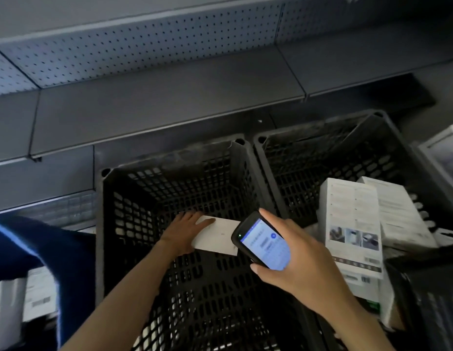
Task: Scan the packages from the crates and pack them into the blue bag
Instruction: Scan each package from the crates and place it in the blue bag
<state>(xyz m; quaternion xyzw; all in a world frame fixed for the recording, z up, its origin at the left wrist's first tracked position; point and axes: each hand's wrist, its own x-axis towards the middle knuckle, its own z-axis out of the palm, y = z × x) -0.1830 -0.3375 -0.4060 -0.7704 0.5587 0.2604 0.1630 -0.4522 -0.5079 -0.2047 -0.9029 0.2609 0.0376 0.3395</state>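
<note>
**Package held in the left crate, scanner above its right end**

The right hand (304,259) is closed around a black handheld scanner (264,245), with the thumb at its lower edge and one finger along its upper side. The lit bluish screen faces up toward the camera. The text on it is too small to read.

Just beyond the scanner, the left hand (183,233) grips the left end of a flat white package (216,236); the thumb lies on its top face. The package is inside the left crate (124,224), above the bottom. Its long axis seems to run left to right, a little lower on the right. The plain broad face is turned upward. The scanner covers the right end of the package, so I cannot tell where it finishes.

The left crate is black plastic with walls and floor of open grid.

At the left edge is the blue bag (43,239), of soft dark cloth, with white labelled packages (39,292) partly visible under its edge.

The right crate (309,158), of the same black grid, touches the left one. It holds long white printed boxes (352,219), which lean on each other.

Behind both crates stands a grey metal shelf (157,97), smooth, and above it a perforated back panel (144,49).
</note>
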